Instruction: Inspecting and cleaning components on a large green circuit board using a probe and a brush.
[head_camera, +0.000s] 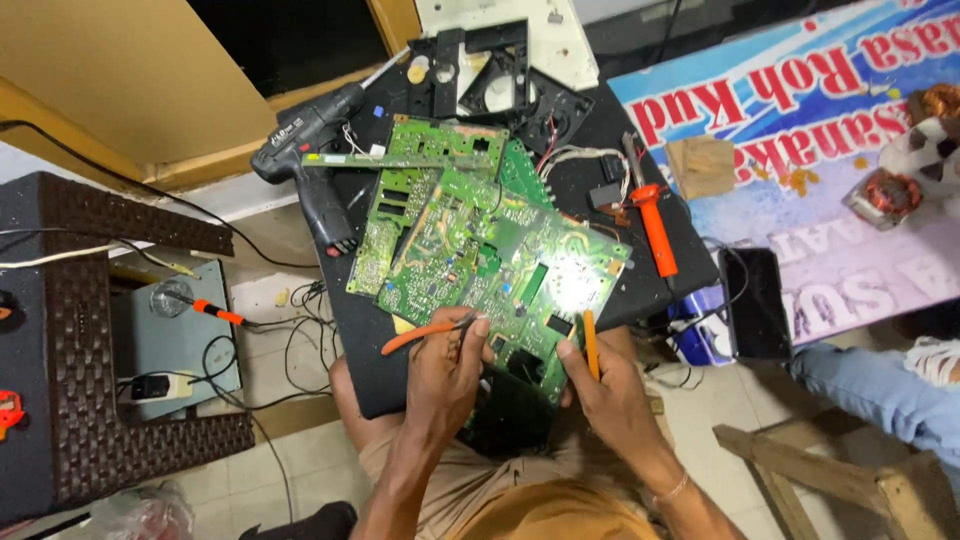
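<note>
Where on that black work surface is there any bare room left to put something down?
Bare black surface shows left of the left hand, below the drill. Another strip lies right of the orange-handled tool. The green circuit boards crowd the middle.

1 head camera — looking steeply down, close.

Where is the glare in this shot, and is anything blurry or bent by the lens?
In the head view, a bright white glare burns out part of the green circuit board just above the right hand; the left hand and its orange-handled tool stay evenly lit and fairly sharp; edges bow slightly with wide-angle distortion, and the bottom corners look softer and darker.
</note>
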